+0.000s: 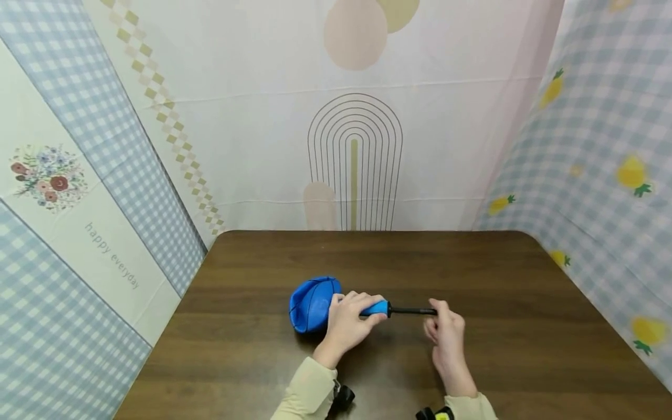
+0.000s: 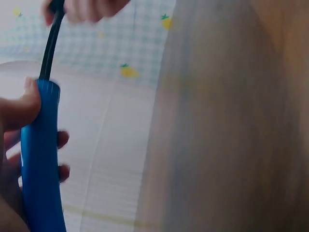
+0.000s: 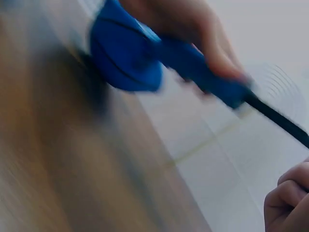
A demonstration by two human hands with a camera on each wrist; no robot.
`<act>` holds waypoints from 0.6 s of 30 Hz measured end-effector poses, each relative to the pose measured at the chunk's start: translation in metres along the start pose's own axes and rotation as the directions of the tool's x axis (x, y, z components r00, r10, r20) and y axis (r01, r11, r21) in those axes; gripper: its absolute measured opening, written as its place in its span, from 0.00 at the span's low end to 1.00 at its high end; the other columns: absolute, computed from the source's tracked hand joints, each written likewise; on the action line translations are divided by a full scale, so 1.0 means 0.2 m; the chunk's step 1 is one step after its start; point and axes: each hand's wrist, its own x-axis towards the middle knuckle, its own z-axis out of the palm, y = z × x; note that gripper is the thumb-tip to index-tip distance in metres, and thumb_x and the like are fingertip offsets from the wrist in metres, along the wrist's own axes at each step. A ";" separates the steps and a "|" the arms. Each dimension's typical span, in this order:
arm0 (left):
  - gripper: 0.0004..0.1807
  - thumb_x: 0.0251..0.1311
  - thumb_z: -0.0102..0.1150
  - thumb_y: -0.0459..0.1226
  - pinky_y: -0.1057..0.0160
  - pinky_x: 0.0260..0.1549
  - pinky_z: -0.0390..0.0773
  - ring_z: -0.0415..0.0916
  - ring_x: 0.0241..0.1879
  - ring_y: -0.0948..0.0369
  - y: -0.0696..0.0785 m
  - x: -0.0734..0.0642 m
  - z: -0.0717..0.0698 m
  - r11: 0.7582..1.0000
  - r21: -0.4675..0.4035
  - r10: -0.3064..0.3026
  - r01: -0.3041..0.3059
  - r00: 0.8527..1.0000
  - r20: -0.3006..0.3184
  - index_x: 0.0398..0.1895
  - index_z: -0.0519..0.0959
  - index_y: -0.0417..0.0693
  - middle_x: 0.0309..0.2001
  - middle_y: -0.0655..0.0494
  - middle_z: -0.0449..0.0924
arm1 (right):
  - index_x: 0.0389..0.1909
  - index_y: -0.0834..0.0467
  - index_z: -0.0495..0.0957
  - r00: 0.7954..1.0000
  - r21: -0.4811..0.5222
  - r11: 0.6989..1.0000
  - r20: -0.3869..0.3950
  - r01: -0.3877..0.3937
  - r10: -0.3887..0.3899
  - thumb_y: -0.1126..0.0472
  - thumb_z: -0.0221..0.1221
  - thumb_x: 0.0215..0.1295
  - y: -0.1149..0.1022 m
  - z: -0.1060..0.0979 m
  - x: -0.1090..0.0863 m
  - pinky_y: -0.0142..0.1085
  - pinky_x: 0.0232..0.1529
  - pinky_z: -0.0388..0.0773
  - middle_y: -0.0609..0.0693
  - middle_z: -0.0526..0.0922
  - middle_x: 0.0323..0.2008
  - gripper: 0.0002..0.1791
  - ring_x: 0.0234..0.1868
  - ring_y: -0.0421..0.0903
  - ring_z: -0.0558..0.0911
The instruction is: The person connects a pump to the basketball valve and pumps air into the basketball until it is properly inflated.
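Observation:
A partly caved-in blue ball (image 1: 311, 306) with dark seams is at the middle of the table, at the left end of a blue hand pump (image 1: 377, 308). My left hand (image 1: 347, 322) wraps round the pump's blue barrel, its fingers curled about it in the left wrist view. Out of the barrel's right end runs a black rod (image 1: 412, 311), well drawn out. At the rod's far end my right hand (image 1: 447, 333) grips the pump with curled fingers, which mostly hide the handle. In the right wrist view the ball (image 3: 123, 55) sits right against the barrel's end.
The dark brown wooden table (image 1: 236, 361) has rounded far corners. Behind it hangs a pale cloth (image 1: 252, 146) with arch patterns. Checked cloths hang at the left (image 1: 142, 175) and right (image 1: 593, 175) sides, close to the table's edges.

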 end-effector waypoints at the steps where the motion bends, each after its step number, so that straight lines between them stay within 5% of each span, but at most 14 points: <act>1: 0.16 0.57 0.64 0.53 0.57 0.44 0.68 0.77 0.40 0.65 0.01 0.00 0.01 1.000 -0.001 0.003 -0.003 1.000 0.002 0.48 0.83 0.64 0.39 0.67 0.86 | 0.04 0.53 0.62 1.000 -0.012 1.000 0.017 -0.014 0.015 0.65 0.48 0.70 0.01 0.01 0.00 0.38 0.15 0.39 0.37 0.56 0.01 0.30 0.06 0.35 0.51; 7: 0.18 0.56 0.64 0.53 0.57 0.45 0.69 0.78 0.39 0.65 0.03 -0.01 0.03 0.998 -0.042 0.036 -0.036 0.999 0.014 0.47 0.84 0.61 0.39 0.65 0.86 | 0.07 0.55 0.64 0.987 -0.220 0.972 0.118 -0.082 0.110 0.63 0.53 0.69 0.07 0.07 -0.02 0.30 0.12 0.51 0.39 0.58 0.03 0.26 0.06 0.34 0.56; 13: 0.18 0.51 0.68 0.51 0.55 0.46 0.68 0.77 0.40 0.65 -0.02 0.00 -0.03 1.000 0.005 0.019 -0.019 0.999 -0.049 0.47 0.84 0.63 0.39 0.66 0.86 | 0.04 0.54 0.56 1.000 -0.019 1.000 0.015 -0.017 0.017 0.65 0.50 0.69 0.01 0.02 0.01 0.39 0.18 0.39 0.36 0.55 0.02 0.30 0.07 0.34 0.52; 15: 0.18 0.52 0.68 0.52 0.55 0.45 0.68 0.77 0.40 0.65 -0.02 0.01 -0.03 1.000 0.023 0.016 -0.015 0.998 -0.058 0.46 0.84 0.63 0.39 0.65 0.86 | 0.04 0.55 0.56 0.999 0.019 1.000 0.039 -0.012 0.011 0.65 0.48 0.70 0.01 0.02 0.01 0.40 0.18 0.39 0.36 0.55 0.02 0.30 0.06 0.34 0.53; 18: 0.17 0.55 0.65 0.53 0.56 0.44 0.69 0.78 0.39 0.64 0.00 0.03 0.00 1.000 0.010 0.015 -0.014 0.999 -0.034 0.47 0.84 0.62 0.39 0.65 0.86 | 0.06 0.57 0.59 0.984 -0.049 0.997 0.165 -0.060 0.068 0.62 0.49 0.72 0.02 0.04 0.04 0.38 0.13 0.42 0.39 0.57 0.02 0.30 0.05 0.35 0.55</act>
